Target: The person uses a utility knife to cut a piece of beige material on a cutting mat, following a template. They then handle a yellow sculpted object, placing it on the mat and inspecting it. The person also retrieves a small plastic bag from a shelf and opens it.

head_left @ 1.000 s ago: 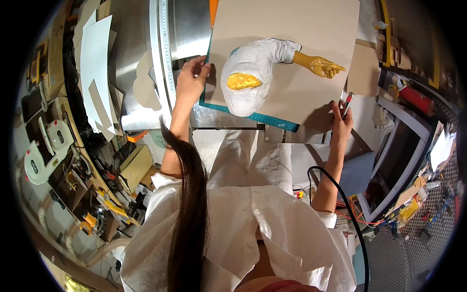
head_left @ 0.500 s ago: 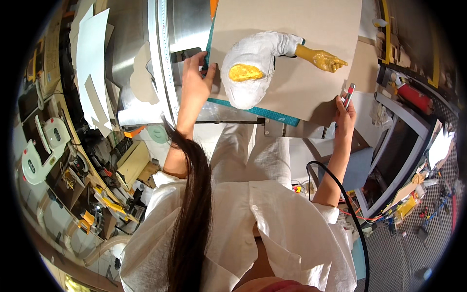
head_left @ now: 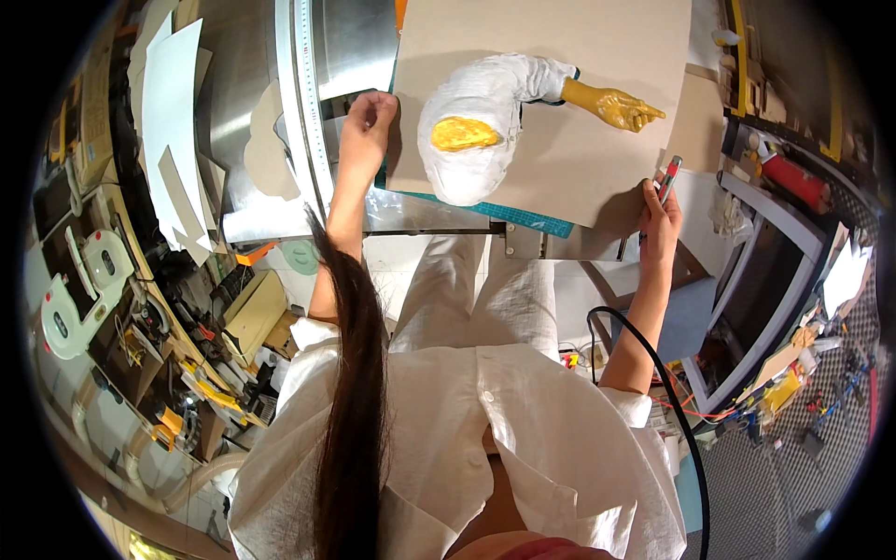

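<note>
A white sculpted arm (head_left: 471, 107) in a bent sleeve, with a yellow patch (head_left: 465, 133) at its thick end and an ochre hand (head_left: 621, 107) at the other, lies on a large grey-brown cardboard sheet (head_left: 569, 177). A green cutting mat (head_left: 523, 220) peeks out under the sheet. Beside the sheet's left edge, my left hand (head_left: 366, 131) has its fingers curled closed; whether they pinch the edge is unclear. My right hand (head_left: 661, 224), near the sheet's lower right corner, is closed round a slim red-and-grey pen-shaped tool (head_left: 670, 179) pointing up.
A long white ruler rail (head_left: 303, 103) crosses the metal tabletop (head_left: 341, 37) on the left. Farther left lie white and grey card offcuts (head_left: 173, 121). A black cable (head_left: 674, 392) arches by my right forearm. Shelves with tools stand left; a grey frame (head_left: 775, 289) is at right.
My left hand has drawn its spread fingers together and moved slightly up and left along the sheet's edge. My right hand keeps its grip on the tool. The whole view has shifted slightly.
</note>
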Demonstrator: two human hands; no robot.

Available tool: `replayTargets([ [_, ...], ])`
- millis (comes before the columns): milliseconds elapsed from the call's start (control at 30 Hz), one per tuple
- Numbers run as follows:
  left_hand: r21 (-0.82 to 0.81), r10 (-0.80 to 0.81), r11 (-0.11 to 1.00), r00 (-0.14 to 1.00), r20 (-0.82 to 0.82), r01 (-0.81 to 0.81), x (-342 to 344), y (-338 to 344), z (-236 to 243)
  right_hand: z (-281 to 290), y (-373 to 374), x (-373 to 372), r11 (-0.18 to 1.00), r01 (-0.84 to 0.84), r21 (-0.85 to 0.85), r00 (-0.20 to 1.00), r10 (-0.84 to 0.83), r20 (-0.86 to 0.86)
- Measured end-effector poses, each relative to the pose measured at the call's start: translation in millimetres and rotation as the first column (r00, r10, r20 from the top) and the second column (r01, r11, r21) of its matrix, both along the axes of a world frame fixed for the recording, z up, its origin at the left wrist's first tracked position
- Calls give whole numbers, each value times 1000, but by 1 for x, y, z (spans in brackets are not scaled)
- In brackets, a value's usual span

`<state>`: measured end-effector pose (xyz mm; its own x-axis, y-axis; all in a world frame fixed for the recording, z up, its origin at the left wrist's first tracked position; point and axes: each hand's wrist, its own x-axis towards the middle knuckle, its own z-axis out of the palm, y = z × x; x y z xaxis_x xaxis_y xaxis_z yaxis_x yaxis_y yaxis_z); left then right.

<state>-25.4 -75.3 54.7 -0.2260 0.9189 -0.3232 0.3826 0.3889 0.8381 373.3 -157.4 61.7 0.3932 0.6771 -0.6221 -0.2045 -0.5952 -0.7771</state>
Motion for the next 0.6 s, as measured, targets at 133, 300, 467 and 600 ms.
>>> replayTargets([
  [133,-88,18,996,986,167,-4,-2,6,6,-2,1,6,1000,-18,-5,999,18,-46],
  [300,-194,114,980,928,354,-46,5,6,17,5,6,6,999,-27,-42,998,24,-58],
  [467,-184,114,983,832,542,-15,-8,3,1,-1,11,12,996,-85,-32,995,83,-61],
  [600,-205,181,976,771,610,-67,0,4,6,3,13,12,998,-54,-17,993,52,-108],
])
